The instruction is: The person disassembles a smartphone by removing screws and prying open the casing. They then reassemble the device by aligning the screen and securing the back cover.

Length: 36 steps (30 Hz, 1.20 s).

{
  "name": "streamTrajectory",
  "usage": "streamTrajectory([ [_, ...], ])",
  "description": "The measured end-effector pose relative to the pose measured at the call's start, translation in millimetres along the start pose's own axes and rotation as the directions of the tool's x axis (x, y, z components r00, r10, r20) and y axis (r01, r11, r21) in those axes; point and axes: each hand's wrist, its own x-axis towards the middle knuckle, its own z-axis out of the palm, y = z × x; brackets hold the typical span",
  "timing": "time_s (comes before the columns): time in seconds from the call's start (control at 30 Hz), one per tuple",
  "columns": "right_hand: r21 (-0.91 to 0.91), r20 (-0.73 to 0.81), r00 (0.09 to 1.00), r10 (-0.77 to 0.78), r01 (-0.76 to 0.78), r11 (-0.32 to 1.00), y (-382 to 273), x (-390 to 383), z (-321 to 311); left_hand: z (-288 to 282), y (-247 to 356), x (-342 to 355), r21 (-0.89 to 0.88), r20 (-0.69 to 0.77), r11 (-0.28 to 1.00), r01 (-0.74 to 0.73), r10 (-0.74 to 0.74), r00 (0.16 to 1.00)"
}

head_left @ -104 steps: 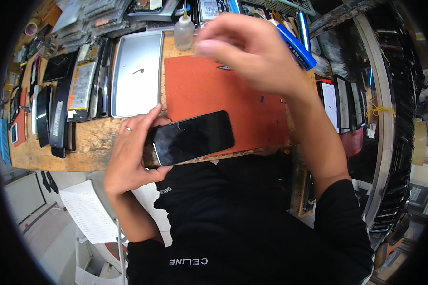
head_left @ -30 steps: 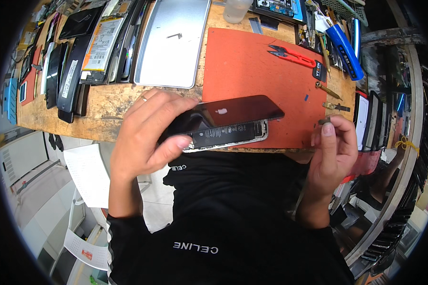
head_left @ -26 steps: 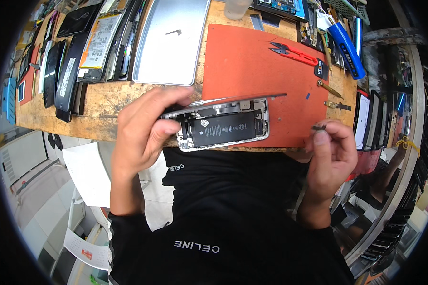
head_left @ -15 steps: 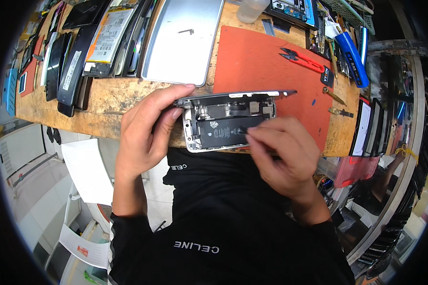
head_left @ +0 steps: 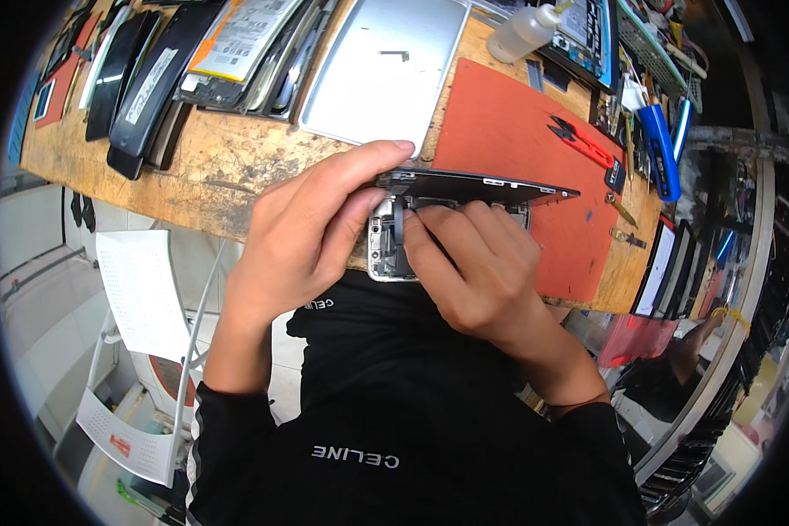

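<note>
An opened phone point(head_left: 378, 262) with a silver frame lies at the bench's front edge, its screen point(head_left: 451, 184) lifted along the far side. My left hand point(head_left: 298, 228) grips the left end of the screen and frame between thumb and fingers. My right hand point(head_left: 482, 267) reaches over the phone's inside with its fingers closed. At its fingertips a thin dark strip point(head_left: 399, 222) stands near the phone's left end. Most of the black battery is hidden behind this hand.
A red-orange mat point(head_left: 500, 114) carries red-handled snips point(head_left: 583, 142). Beyond the phone sits a silver tray point(head_left: 368, 88) with a small dark part. Several phones point(head_left: 153, 88) are stacked at the left, and a clear bottle point(head_left: 519, 37) stands at the back.
My right hand has moved left across the battery toward the phone's left end, covering most of the inside. My left hand keeps its grip. The whole view has shifted.
</note>
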Motion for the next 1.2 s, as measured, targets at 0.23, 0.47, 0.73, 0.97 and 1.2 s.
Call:
streamTrajectory([
  [0.23,-0.036,0.130,0.991,0.031,-0.027,0.999,-9.8,4.6,-9.1,1.6,-4.3,0.3,-0.048,-0.038,0.998,-0.037,0.036,0.999],
  [0.47,-0.055,0.236,0.967,0.099,-0.088,0.995,-19.0,4.2,-14.2,2.0,-3.2,1.1,-0.037,-0.053,0.998,-0.057,0.055,0.997],
  [0.73,-0.029,0.109,0.986,0.127,-0.125,0.992,-20.5,-8.1,-2.5,3.5,-7.8,3.2,-0.053,-0.035,0.994,-0.097,0.095,0.995],
  [0.97,-0.096,0.107,0.983,0.150,-0.140,0.985,-28.9,-6.8,-4.5,5.9,-5.6,4.4,-0.110,-0.064,0.985,-0.132,0.126,0.990],
  [1.2,-0.123,0.113,0.972,0.206,-0.193,0.974,-36.1,-10.3,-3.3,-0.9,-4.7,4.6,0.066,0.039,0.979,-0.194,0.192,0.981],
])
